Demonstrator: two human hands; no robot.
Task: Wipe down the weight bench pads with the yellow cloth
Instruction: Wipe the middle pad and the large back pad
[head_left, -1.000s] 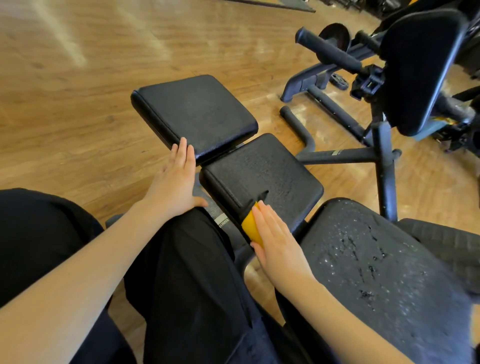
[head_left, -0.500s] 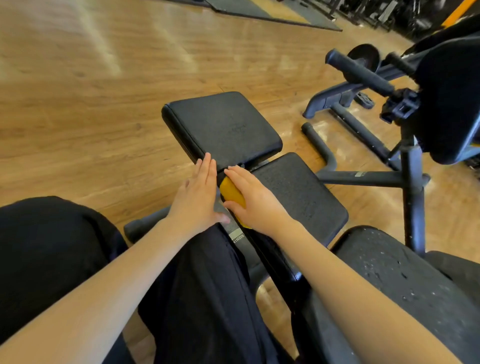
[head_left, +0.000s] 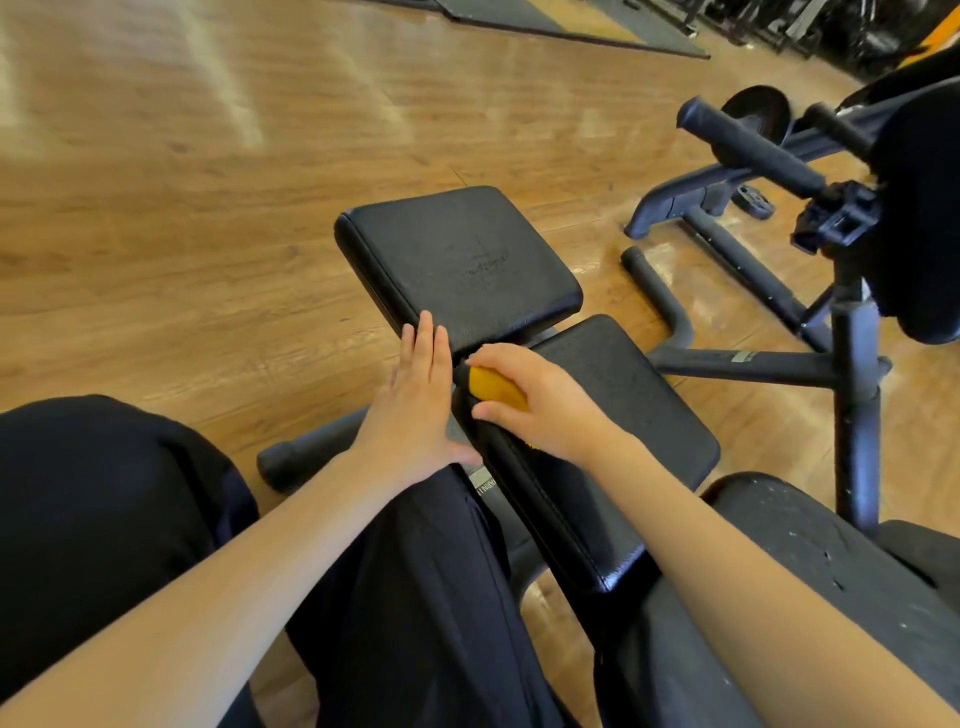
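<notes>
- Hands meet at the centre of the frame, where two black padded sections of the weight bench come close together.
- The right hand (head_left: 545, 402) has its fingers and thumb curled round the bunched yellow cloth (head_left: 494, 388), grasping it and holding it against the near left corner of the middle black square bench pad (head_left: 623, 395).
- Only a small rounded part of the yellow cloth shows, between the thumb and the fingertips; the rest is covered by the hand.
- The left hand (head_left: 418, 402) lies flat, its fingers straight and together and holding nothing, the fingertips resting on the near edge of the far black rectangular bench pad (head_left: 457, 260), which sits in the upper middle of the frame.
- The left hand's thumb points right, toward the side wall of the middle pad, just beside the right hand.
- A third black bench pad (head_left: 810, 577), speckled with pale flecks, fills the lower right of the frame under the right forearm.
- The person's black trouser leg (head_left: 405, 597) takes up the lower centre, between the two bare forearms, with more black fabric at the lower left.
- A black metal bench frame (head_left: 852, 415) with an upright post and a horizontal tube stands at the right of the frame.
- A black foam-covered roller bar (head_left: 753, 148) slants across the upper right.
- The glossy wooden plank floor (head_left: 182, 182) spreads over the whole left and upper part of the frame.
</notes>
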